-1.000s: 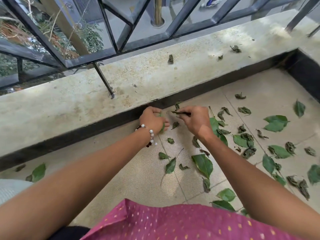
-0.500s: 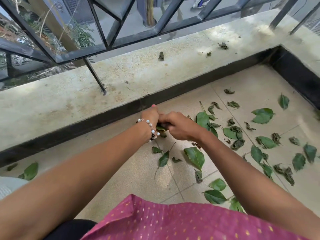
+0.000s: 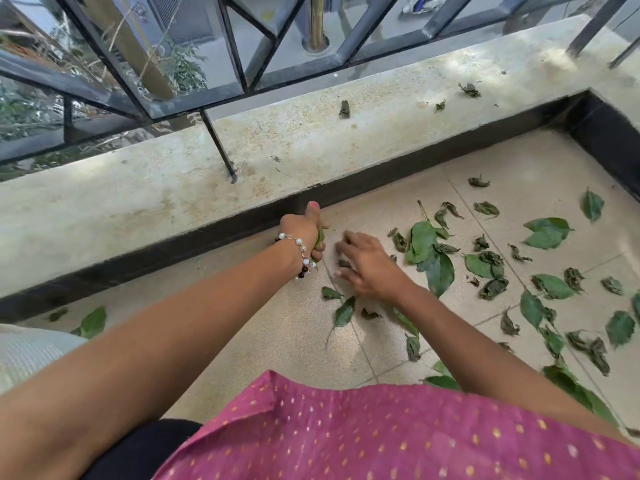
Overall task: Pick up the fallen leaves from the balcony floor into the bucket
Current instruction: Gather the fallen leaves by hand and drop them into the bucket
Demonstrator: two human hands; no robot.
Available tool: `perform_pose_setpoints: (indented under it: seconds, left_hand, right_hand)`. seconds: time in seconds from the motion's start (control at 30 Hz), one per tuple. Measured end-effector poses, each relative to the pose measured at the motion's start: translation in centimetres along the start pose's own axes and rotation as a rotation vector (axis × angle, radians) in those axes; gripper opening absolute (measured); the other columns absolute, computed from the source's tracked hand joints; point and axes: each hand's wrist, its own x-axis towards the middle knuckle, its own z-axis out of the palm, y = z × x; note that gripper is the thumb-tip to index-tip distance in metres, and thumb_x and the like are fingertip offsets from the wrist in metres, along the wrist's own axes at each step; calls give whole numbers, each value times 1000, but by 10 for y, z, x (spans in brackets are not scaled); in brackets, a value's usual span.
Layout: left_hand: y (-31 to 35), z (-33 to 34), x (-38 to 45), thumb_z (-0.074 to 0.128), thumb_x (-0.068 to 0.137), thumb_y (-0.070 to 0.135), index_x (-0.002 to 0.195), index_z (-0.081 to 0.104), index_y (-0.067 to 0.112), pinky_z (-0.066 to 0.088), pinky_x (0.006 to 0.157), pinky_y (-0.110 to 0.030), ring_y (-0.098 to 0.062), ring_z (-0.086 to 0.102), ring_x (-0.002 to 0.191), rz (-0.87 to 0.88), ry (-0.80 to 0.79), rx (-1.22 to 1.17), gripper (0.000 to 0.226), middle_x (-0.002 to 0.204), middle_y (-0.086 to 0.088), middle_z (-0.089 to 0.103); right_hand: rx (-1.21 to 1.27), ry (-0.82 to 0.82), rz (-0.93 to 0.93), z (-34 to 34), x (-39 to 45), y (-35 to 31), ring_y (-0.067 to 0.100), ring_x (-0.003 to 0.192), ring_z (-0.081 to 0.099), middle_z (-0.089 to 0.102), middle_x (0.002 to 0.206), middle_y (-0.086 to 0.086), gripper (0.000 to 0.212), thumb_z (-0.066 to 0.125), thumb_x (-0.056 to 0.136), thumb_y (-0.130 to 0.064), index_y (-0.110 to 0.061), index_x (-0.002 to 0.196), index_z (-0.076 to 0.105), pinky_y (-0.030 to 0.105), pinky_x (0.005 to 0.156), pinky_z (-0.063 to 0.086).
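head view: left hand (image 3: 304, 233) fist mostly hides its green leaves (image 3: 319, 237).

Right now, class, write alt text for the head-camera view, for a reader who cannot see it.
A person's left hand clutches a bunch of green leaves while the open right hand reaches down to the tiled balcony floor, where many more leaves lie scattered. Behind runs a concrete ledge under a metal railing.

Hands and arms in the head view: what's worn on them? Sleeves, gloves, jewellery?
No gloves; both forearms show bare, with no sleeve visible. The left hand has a bead bracelet at the wrist, white beads with a few dark ones, and pink polish on the thumbnail. The right hand wears nothing visible.
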Motion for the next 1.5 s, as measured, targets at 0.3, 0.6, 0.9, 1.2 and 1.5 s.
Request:
perform_pose_setpoints:
  seconds: [0.3,0.6,0.9,1.2,1.5]
  left_hand:
    - [-5,-6,1,33,96,64,68,52,8,28,39,-14,-13,32,36,-126,-34,47,65,51,-2,38]
    - [-14,7,-4,45,97,53,71,41,13,30,37,-13,-12,37,28,-121,-90,123,48,55,-4,43]
    - [-14,32,-18,42,92,64,115,51,-1,58,78,-51,-34,70,81,-156,-99,-45,69,92,-20,67]
    - [-15,38,-11,68,89,38,71,64,9,57,75,-34,-19,62,60,1,69,54,34,73,-5,68]
    - [-11,25,-17,65,92,34,70,56,5,38,36,-17,-10,40,32,-34,-106,13,38,46,-1,48]
  right_hand:
    - [-329,-190,-284,25,-39,-6,29,148,0,1,162,9,62,48,95,-45,-32,151,26,47,118,12]
    - [-4,291,-164,11,-46,4,21,94,61,71,104,6,20,66,85,-8,-9,104,74,28,80,52]
    - [713,606,250,-27,-41,-20,1,65,66,73,86,1,23,65,85,4,-5,105,73,16,61,54]
    - [155,173,-9,-25,-48,-21,13,128,41,56,136,-6,58,41,81,13,-24,118,66,39,104,25]
    - [360,186,142,-9,-72,5,2,86,57,68,106,-3,20,69,86,-15,-16,106,70,21,87,50]
